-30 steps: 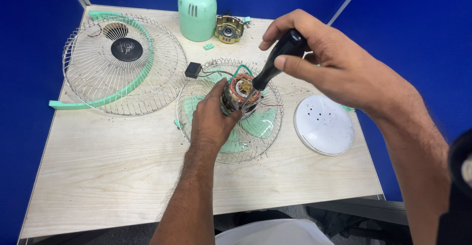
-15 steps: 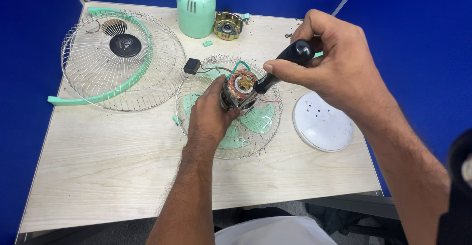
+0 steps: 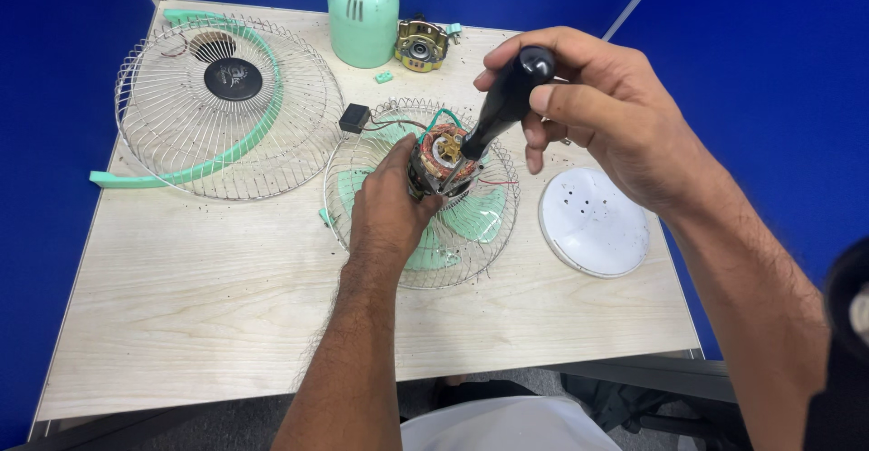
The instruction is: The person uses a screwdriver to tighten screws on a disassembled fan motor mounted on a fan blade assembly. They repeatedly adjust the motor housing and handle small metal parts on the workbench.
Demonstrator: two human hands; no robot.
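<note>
Head view: I see both hands over a wooden table (image 3: 226,297).
Left hand (image 3: 389,207): clasped around the fan motor (image 3: 442,163), which sits on the rear wire grille (image 3: 471,252) (green blades beneath).
Right hand (image 3: 597,116): closed on a black-handled screwdriver (image 3: 502,103), its tip at the motor's top.

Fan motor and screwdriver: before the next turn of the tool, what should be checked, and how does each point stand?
1. Left hand steadies the fan motor: ok.
2. Right hand grips the screwdriver handle: ok.
3. Screwdriver tip seated in a screw: cannot tell, too small.
4. Motor rests over the wire guard with green blades: ok.
5. Red and green wires away from the tip: cannot tell.
</note>
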